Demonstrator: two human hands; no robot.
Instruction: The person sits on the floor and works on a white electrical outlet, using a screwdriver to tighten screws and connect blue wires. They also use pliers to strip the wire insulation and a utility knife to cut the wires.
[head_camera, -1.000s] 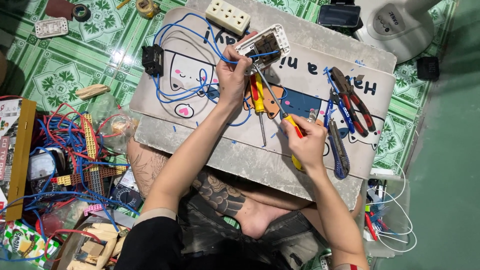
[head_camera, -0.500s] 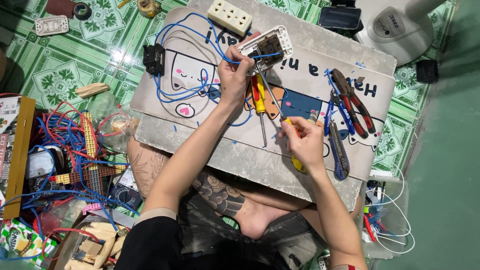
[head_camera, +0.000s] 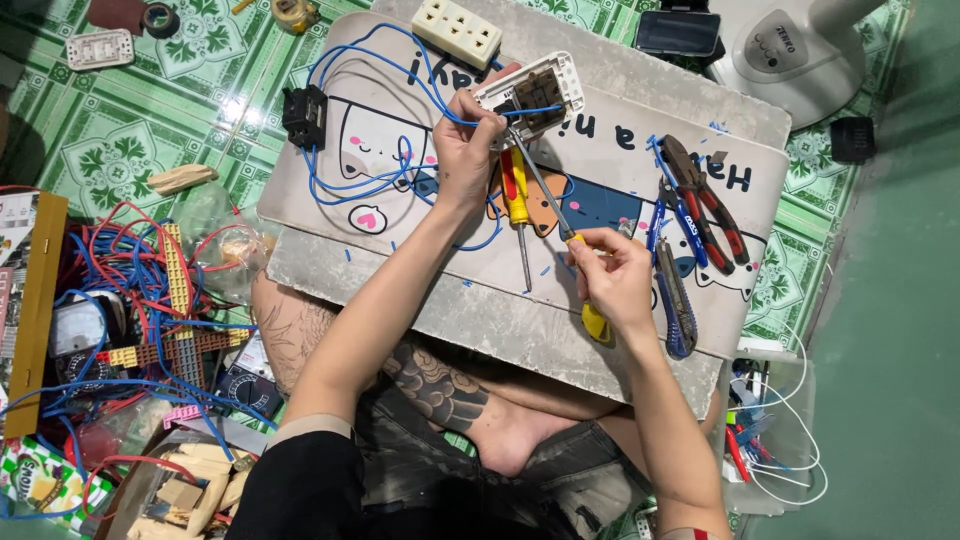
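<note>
While the left hand (head_camera: 465, 150) pinches the white switch plate (head_camera: 530, 92) on the board (head_camera: 400, 270), the right hand (head_camera: 612, 280) grips a yellow-handled screwdriver (head_camera: 560, 225), fingers closed, tip in the plate.

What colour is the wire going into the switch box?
Blue wire, clearest in the head view.

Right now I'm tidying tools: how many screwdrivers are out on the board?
2. One yellow-handled screwdriver is in the right hand, its tip at the white switch box. A red-and-yellow screwdriver lies beside it. Others may be hidden.
</note>
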